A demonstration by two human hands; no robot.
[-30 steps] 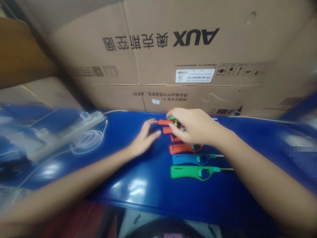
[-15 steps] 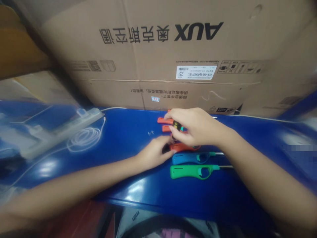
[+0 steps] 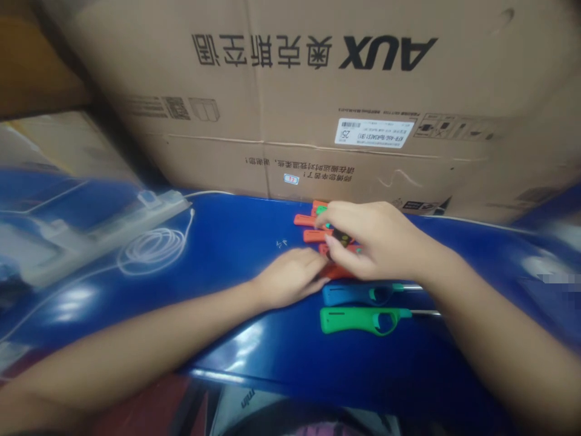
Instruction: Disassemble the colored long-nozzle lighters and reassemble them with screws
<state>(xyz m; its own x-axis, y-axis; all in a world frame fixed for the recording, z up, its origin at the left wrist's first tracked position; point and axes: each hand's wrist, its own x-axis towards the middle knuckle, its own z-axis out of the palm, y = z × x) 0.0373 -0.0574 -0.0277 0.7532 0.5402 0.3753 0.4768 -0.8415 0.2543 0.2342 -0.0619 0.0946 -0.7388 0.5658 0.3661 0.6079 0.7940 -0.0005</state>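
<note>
Long-necked gas lighters lie in a row on a blue tabletop (image 3: 227, 242), handles to the left. Nearest to me are a green lighter (image 3: 345, 320) and, just behind it, a blue lighter (image 3: 347, 295). My left hand (image 3: 293, 278) has its fingers closed around the handle end of an orange lighter (image 3: 340, 272). Reaching over from the right, my right hand (image 3: 376, 236) closes thumb and fingers on another orange lighter (image 3: 315, 235) with a black-and-yellow label. More orange lighters (image 3: 303, 220) lie partly hidden behind its fingers; their metal necks are covered by the hand.
A large cardboard box (image 3: 281, 115) with upside-down print stands along the back of the table. To the left lie a white power strip (image 3: 167, 209) and a coiled white cable (image 3: 154, 248). Below the table's front edge is a pale bag (image 3: 267, 399).
The view has shifted a little, so box and lighters appear further right. Both hands stay at the orange lighters, and my left fingers sit slightly closer to the right hand.
</note>
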